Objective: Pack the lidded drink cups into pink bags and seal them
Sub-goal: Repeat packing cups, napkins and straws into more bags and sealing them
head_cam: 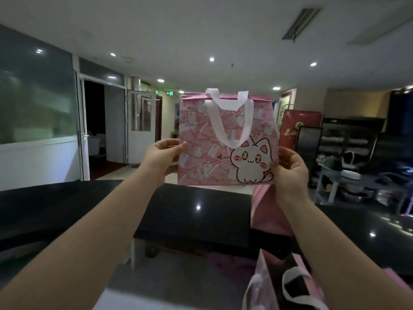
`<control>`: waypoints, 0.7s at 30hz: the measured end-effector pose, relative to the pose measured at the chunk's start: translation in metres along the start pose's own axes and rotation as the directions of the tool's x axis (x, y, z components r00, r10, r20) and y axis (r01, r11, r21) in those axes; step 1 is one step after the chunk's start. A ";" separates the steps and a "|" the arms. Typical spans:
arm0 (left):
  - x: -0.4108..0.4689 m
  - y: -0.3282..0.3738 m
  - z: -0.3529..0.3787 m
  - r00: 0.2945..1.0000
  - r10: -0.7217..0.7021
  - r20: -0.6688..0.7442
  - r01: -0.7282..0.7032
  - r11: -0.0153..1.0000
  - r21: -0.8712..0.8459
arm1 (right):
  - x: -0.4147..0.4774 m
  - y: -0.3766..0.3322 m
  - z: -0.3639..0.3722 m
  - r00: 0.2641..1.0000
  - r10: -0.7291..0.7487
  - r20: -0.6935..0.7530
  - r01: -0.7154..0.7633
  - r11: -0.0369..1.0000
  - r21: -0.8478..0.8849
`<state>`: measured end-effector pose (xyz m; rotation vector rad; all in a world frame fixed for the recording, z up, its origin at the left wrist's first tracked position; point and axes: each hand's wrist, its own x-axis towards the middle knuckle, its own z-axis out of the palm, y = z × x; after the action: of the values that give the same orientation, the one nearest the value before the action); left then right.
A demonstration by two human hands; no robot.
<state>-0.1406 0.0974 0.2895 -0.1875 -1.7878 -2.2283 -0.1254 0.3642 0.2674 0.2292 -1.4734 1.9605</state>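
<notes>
Above a glossy black counter (201,211), left hand (162,158) and right hand (290,173) each pinch the upright pink bag (201,142) by 1 side edge.

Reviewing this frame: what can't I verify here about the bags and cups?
Head view, the only one:
- Inside of the pink bag gripped by the left hand and right hand: hidden by its own front wall, so I cannot tell whether it holds a cup.
- Second bag: cut off by the bottom edge, and its inside is too dark to see.
- Pink item: partly behind the right wrist.
</notes>
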 end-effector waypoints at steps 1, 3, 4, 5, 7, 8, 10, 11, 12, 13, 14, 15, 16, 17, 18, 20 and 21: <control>0.009 -0.002 0.020 1.000 -0.009 0.023 0.009 1.000 -0.009 | 0.015 0.000 -0.015 1.000 -0.021 -0.004 0.021 1.000 -0.008; 0.027 -0.010 0.057 0.998 -0.034 0.049 0.037 0.998 -0.050 | 0.042 0.002 -0.041 0.999 -0.050 -0.020 0.049 0.998 -0.033; 0.034 -0.015 0.074 0.997 -0.050 0.053 0.054 0.995 -0.082 | 0.053 0.003 -0.053 0.997 -0.065 -0.034 0.063 0.996 -0.056; 0.040 -0.020 0.092 0.996 -0.066 0.056 0.072 0.990 -0.119 | 0.063 0.005 -0.064 0.995 -0.086 -0.051 0.081 0.992 -0.092; 0.051 -0.031 0.125 0.994 -0.096 0.055 0.105 0.977 -0.187 | 0.080 0.008 -0.084 0.986 -0.144 -0.088 0.128 0.977 -0.171; 0.055 -0.037 0.140 0.993 -0.107 0.056 0.117 0.970 -0.214 | 0.089 0.011 -0.094 0.981 -0.164 -0.107 0.140 0.969 -0.206; 0.063 -0.047 0.167 0.990 -0.119 0.072 0.133 0.959 -0.251 | 0.106 0.018 -0.115 0.969 -0.203 -0.145 0.151 0.940 -0.304; 0.066 -0.052 0.179 0.989 -0.120 0.086 0.139 0.955 -0.263 | 0.112 0.020 -0.127 0.953 -0.261 -0.152 0.179 0.894 -0.411; 0.069 -0.057 0.191 0.987 -0.124 0.101 0.147 0.951 -0.271 | 0.119 0.023 -0.139 0.929 -0.348 -0.129 0.227 0.808 -0.544; 0.072 -0.060 0.203 0.984 -0.133 0.117 0.162 0.946 -0.280 | 0.126 0.025 -0.151 0.900 -0.427 -0.089 0.260 0.689 -0.677; 0.076 -0.064 0.216 0.980 -0.148 0.133 0.181 0.940 -0.291 | 0.134 0.026 -0.161 0.877 -0.478 -0.058 0.264 0.577 -0.773; 0.079 -0.069 0.229 0.975 -0.165 0.149 0.204 0.930 -0.306 | 0.140 0.024 -0.170 0.875 -0.479 -0.069 0.218 0.516 -0.828; 0.082 -0.073 0.243 0.970 -0.179 0.166 0.225 0.919 -0.322 | 0.149 0.023 -0.179 0.878 -0.466 -0.112 0.155 0.496 -0.854; 0.085 -0.077 0.257 0.964 -0.190 0.184 0.244 0.908 -0.340 | 0.158 0.020 -0.186 0.891 -0.425 -0.160 0.075 0.484 -0.872; 0.086 -0.082 0.271 0.961 -0.196 0.193 0.255 0.898 -0.359 | 0.166 0.018 -0.194 0.908 -0.373 -0.189 0.023 0.496 -0.868; 0.085 -0.092 0.300 0.961 -0.197 0.193 0.259 0.884 -0.389 | 0.172 0.016 -0.210 0.954 -0.229 -0.193 -0.009 0.620 -0.784; 0.080 -0.097 0.314 0.962 -0.194 0.191 0.257 0.879 -0.401 | 0.166 0.013 -0.213 0.970 -0.161 -0.180 -0.018 0.696 -0.718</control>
<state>-0.2686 0.4112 0.2915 -0.2433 -1.4237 -2.8229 -0.2082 0.6217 0.2670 -0.2827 -1.9060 1.1569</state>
